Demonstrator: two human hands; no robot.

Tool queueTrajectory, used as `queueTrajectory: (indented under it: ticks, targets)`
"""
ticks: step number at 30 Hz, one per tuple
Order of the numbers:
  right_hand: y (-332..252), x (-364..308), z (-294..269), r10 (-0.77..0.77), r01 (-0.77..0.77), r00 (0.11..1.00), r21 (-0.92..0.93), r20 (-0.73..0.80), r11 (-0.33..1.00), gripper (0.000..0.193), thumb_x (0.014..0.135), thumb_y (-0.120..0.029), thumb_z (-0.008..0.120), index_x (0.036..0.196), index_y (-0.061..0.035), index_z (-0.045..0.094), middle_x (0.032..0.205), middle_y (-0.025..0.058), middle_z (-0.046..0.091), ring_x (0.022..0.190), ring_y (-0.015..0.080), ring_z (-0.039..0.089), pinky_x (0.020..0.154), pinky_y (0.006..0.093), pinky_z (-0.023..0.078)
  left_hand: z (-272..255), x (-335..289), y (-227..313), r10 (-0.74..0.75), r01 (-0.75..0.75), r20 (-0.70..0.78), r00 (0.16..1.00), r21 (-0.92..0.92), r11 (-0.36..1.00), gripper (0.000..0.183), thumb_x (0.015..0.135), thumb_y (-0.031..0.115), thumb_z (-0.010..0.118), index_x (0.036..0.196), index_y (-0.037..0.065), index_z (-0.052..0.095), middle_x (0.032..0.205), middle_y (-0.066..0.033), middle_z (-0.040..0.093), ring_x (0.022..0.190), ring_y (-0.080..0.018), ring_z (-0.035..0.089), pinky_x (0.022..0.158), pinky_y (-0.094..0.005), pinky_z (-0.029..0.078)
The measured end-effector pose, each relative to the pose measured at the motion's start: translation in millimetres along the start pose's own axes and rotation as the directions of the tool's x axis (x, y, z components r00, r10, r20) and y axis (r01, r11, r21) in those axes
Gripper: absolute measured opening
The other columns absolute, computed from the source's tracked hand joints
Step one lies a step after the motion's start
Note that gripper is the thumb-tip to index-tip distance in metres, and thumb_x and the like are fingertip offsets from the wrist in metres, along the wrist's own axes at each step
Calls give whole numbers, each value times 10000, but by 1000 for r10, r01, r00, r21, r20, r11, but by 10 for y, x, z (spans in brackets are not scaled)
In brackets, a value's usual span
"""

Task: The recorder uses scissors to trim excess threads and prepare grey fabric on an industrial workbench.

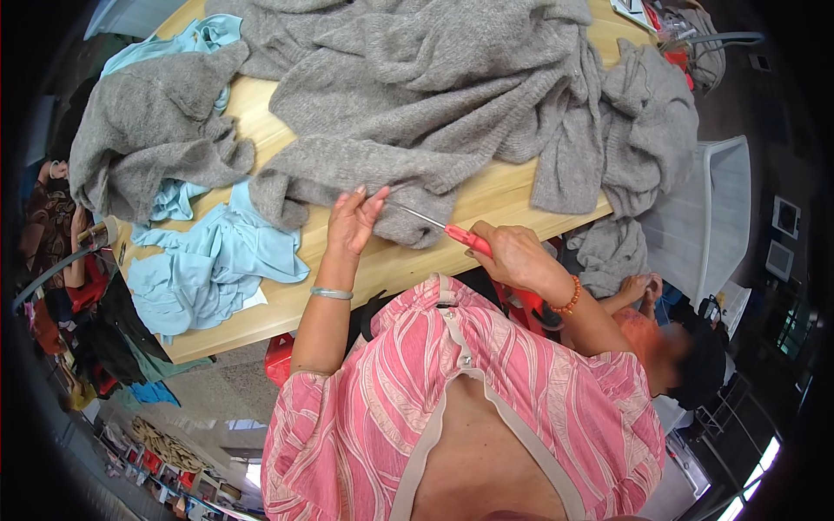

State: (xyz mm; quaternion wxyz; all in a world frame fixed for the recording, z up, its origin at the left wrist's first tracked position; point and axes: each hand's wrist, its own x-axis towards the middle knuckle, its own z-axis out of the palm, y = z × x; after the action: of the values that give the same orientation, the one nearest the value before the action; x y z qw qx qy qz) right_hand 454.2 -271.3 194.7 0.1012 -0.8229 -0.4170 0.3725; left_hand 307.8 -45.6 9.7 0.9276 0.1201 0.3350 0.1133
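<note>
My right hand (514,254) is closed around the red handle of a hooking tool (423,215) with a thin metal shaft. The shaft points left toward the fingertips of my left hand (354,224). Palm partly up, my left hand has its fingers bent together at the tool's tip, against the near edge of a grey knitted garment (434,104). Whatever those fingers pinch is too small to make out, and the very tip of the tool cannot be seen clearly. The grey garment lies in loose folds across the wooden table (300,304).
Light blue cloth (217,260) and another grey knit piece (156,130) lie to the left. More grey knit (647,130) hangs over the right edge beside a pale plastic bin (708,208). Another person's hands (638,291) are at the right, near grey knit.
</note>
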Motion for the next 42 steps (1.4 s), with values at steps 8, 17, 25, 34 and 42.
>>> queueTrajectory:
  ticks: [8, 17, 25, 34, 42]
  targets:
    - [-93, 193, 225, -76, 89, 989, 100, -128, 991, 145, 817, -91, 559, 941, -32, 516, 683, 219, 592, 704, 402, 599, 637, 476, 453, 138, 107, 307, 28, -34, -54, 998, -108, 994, 104, 891, 47, 562, 932, -37, 515, 971, -221, 588, 995, -433, 594, 756, -389, 597]
    - [-216, 252, 253, -49, 51, 999, 90, -18, 995, 179, 835, -154, 576, 951, -34, 514, 696, 223, 596, 705, 419, 597, 637, 488, 457, 98, 184, 239, 67, -82, -183, 981, -78, 994, 224, 915, 79, 528, 1065, -70, 457, 1042, -216, 578, 1019, -450, 576, 794, -416, 584]
    - [75, -28, 239, 100, -69, 986, 217, -135, 974, 190, 851, -195, 560, 953, -43, 511, 729, 219, 611, 731, 413, 606, 660, 486, 470, 586, 130, -205, -171, 160, 38, 985, 197, 967, 234, 928, 183, 536, 1087, 16, 492, 1070, -134, 546, 929, -399, 626, 664, -354, 598]
    - [327, -445, 162, 296, -286, 940, 80, -170, 955, 192, 847, -202, 562, 885, -14, 551, 696, 213, 617, 713, 384, 626, 624, 474, 481, 852, 692, -494, -189, 227, -144, 971, 319, 920, 293, 895, 74, 565, 1072, -121, 436, 1058, -218, 529, 908, -397, 624, 753, -422, 586]
    - [688, -549, 325, 312, -176, 901, 404, -301, 898, 266, 845, -285, 597, 984, -62, 558, 713, 208, 612, 706, 412, 611, 632, 491, 486, 738, -72, -508, -451, 385, -236, 861, 882, 273, 304, 909, 175, 552, 780, -95, 607, 678, -94, 638, 632, -221, 650, 562, -321, 548]
